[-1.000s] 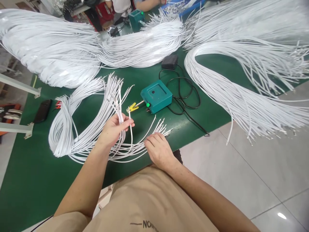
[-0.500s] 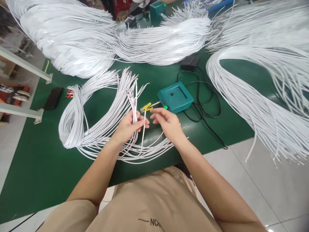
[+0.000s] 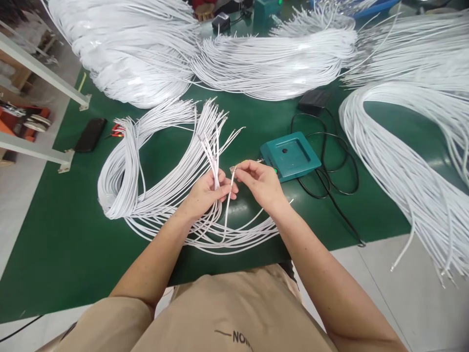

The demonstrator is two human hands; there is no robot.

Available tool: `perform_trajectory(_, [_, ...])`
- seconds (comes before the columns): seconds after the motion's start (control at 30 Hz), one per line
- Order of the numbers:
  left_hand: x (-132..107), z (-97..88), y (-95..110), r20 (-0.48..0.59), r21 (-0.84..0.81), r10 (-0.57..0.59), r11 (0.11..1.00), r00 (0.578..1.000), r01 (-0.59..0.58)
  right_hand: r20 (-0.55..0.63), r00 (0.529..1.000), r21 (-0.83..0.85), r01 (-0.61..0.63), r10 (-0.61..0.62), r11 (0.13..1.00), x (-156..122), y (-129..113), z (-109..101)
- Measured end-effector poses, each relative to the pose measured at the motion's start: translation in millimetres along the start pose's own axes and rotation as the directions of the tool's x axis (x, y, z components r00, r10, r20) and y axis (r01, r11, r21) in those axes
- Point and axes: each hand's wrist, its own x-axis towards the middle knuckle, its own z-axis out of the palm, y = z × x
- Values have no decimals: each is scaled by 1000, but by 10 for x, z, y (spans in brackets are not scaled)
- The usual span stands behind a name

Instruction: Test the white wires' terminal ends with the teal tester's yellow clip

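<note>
My left hand (image 3: 207,191) is closed around a small bunch of white wires (image 3: 211,146) whose stripped ends stand up above the fingers. A single white wire (image 3: 227,205) rises beside it, and my right hand (image 3: 261,183) pinches its tip. Both hands hover over a loose loop of white wires (image 3: 120,181) on the green table (image 3: 66,244). Just right of my right hand sits a teal box (image 3: 291,156) with a metal probe pointing toward my fingers.
Large heaps of white wires (image 3: 139,54) cover the back of the table, and another sweep of wires (image 3: 410,181) hangs over the right edge. A black cable (image 3: 330,181) loops from the box to a black adapter (image 3: 314,100). A black phone (image 3: 90,134) lies far left.
My right hand left the wire ends lying on the table, rose toward the left hand and took hold of the single wire's tip. The view shifted, moving the box rightward.
</note>
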Motion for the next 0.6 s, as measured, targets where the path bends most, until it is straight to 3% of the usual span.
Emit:
perform_trajectory(0.13, [20,-18,-10,41,-33,-6,999,999,8,-40,988,-228,134,-147,964,-1,54,-3])
perform_trajectory(0.23, [32,-29,-17,73,-70,-5,998,997,11,-47,985,-300,145,-166,943,2,84,-3])
perform_trajectory(0.37, [41,-34,-12,87,-78,-21,997,996,28,-57,988,-186,128,-141,974,2,65,-11])
perform_trajectory(0.47, [43,-31,-16,95,-76,-22,997,995,29,31,991,-47,132,-131,990,-7,16,-15])
perform_trajectory(0.6, [41,-20,-53,64,-83,-28,996,998,34,121,992,111,12,-25,994,4,9,9])
